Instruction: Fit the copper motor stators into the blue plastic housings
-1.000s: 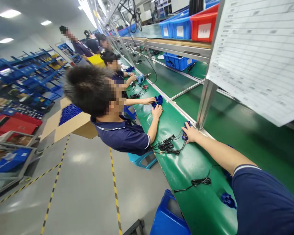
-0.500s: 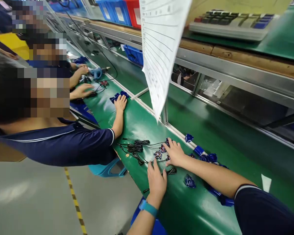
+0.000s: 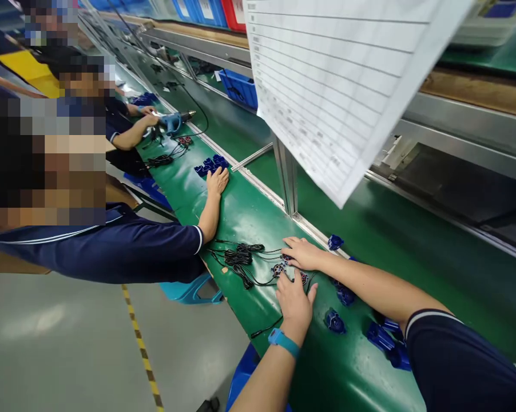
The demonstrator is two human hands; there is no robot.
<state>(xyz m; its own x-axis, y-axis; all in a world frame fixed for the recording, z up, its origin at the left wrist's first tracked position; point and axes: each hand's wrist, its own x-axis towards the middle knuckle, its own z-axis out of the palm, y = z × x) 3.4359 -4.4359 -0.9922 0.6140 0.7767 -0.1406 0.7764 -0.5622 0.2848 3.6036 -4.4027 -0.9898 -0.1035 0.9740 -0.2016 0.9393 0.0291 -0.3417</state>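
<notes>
My left hand (image 3: 296, 300), with a teal wristband, reaches over the green worktop. Its fingers are spread and touch small round dark parts with reddish centres and black cables. One such round part (image 3: 278, 269) lies just beyond the fingertips. My right hand (image 3: 303, 253) lies flat over the same group, fingers stretched out, partly covering another part. Black coiled cables (image 3: 243, 257) run left from these parts. A dark blue moulded piece (image 3: 335, 321) lies right of my left hand, and another blue piece (image 3: 336, 242) sits by the metal rail beyond my right hand.
A printed sheet (image 3: 326, 86) hangs ahead from the shelf. On the left, a co-worker's hand (image 3: 217, 182) rests by blue pieces (image 3: 213, 165). Farther off lies a blue heat gun (image 3: 172, 122). A metal post (image 3: 286, 177) rises behind the rail. Blue pieces (image 3: 387, 337) lie under my right forearm.
My left hand has moved right, towards the round parts. My right hand has flattened over them. The hanging sheet has swung to face me more. One co-worker's hand has left the cables farther away.
</notes>
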